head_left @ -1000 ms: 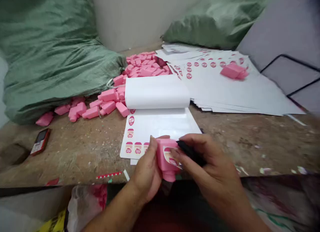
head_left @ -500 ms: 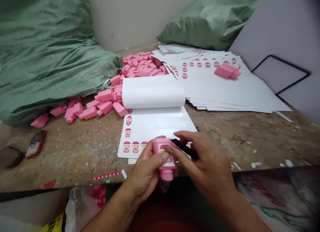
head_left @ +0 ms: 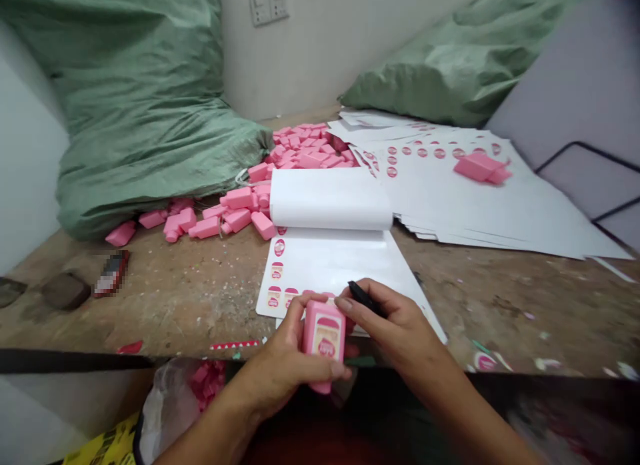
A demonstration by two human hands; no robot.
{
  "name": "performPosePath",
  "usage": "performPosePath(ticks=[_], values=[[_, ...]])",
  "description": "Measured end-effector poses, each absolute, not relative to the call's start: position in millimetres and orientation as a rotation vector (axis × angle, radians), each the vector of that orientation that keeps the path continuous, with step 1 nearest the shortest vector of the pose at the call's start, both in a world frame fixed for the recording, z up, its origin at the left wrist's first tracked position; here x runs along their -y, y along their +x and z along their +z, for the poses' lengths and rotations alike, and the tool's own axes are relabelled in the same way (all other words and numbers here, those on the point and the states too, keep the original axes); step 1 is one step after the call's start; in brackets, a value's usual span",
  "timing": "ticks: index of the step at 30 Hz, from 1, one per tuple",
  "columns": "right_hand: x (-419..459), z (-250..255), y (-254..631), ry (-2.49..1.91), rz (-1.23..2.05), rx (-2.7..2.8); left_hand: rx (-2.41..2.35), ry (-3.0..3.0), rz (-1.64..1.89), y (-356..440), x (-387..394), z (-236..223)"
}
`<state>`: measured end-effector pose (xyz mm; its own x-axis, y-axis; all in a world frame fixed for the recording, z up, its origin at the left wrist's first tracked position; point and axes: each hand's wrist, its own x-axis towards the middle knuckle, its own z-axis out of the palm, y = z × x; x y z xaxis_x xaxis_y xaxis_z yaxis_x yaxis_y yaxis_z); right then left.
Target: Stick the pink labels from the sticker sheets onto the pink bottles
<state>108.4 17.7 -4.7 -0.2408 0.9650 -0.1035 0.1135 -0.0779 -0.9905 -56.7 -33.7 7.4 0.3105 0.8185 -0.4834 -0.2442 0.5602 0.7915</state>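
A white, glossy sticker sheet [head_left: 345, 258] with its far part curled back lies on the brown, speckled surface [head_left: 190, 298], small magenta-and-cream stickers [head_left: 274, 298] along its left and near edges. Over the sheet's near edge, the left hand [head_left: 287, 358] is closed around a flat-sided, pink plastic bottle [head_left: 325, 341], its thumb pressed across the lower part. A cream label [head_left: 327, 328] with a magenta top band sits on the bottle's upward face. The right hand [head_left: 397, 318], also over the near part of the sheet, is partly closed, gripping a slender black tool [head_left: 365, 297]; its fingertips are at the bottle's upper right corner, and whether they touch it I cannot tell. Loose pink bottles [head_left: 237, 198] lie left of the sheet and beyond it, beside a green woven sack [head_left: 155, 158]. To its right are stacked white paper sheets [head_left: 440, 205] bearing round magenta stickers [head_left: 393, 161].
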Motion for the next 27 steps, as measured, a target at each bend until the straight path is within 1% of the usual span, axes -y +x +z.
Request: performPosePath(ticks=[2,5,6,8,10,12,13,15,17,19,21,23,27], values=[[-19.2,-8.4,105.8,-1.245,1.39,1.51,-1.179,0.838,0.573,-97.4,51.9,12.3],[-24.2,-15.3,106.6,-1.31,1.26,1.607,-1.476,1.096,0.202,-167.0,85.1,29.8],[-26.8,-17.7,107.3,-1.341,1.218,1.614,-1.546,1.171,0.127,-185.9,92.7,36.9],[-32.8,-22.0,108.1,-1.4,1.161,1.627,-1.65,1.253,0.115,-209.5,94.2,49.0],[-38.2,-25.3,107.8,-1.433,1.125,1.649,-1.763,1.335,0.257,-212.7,71.9,54.1],[-41.7,-28.0,107.7,-1.438,1.094,1.683,-1.861,1.508,0.48,-200.8,28.1,51.0],[-42.4,-29.3,108.4,-1.442,1.068,1.699,-1.835,1.642,0.626,-191.8,1.6,47.0],[-41.5,-31.4,111.0,-1.455,0.995,1.722,-1.715,1.725,0.858,-172.7,-51.3,36.3],[-38.2,-32.4,114.4,-1.446,0.95,1.76,-1.631,1.684,0.979,-156.4,-93.4,24.6],[-34.4,-31.9,116.2,-1.43,0.947,1.809,-1.532,1.542,1.155,-146.4,-119.4,15.1],[-32.2,-30.6,115.8,-1.424,0.965,1.857,-1.477,1.429,1.216,-144.4,-131.9,9.4],[-32.3,-28.9,115.3,-1.416,0.98,1.883,-1.472,1.377,1.186,-148.6,-134.9,7.6],[-34.9,-26.4,122.3,-1.396,0.988,1.911,-1.492,1.317,1.174,-154.1,-116.4,7.5]])
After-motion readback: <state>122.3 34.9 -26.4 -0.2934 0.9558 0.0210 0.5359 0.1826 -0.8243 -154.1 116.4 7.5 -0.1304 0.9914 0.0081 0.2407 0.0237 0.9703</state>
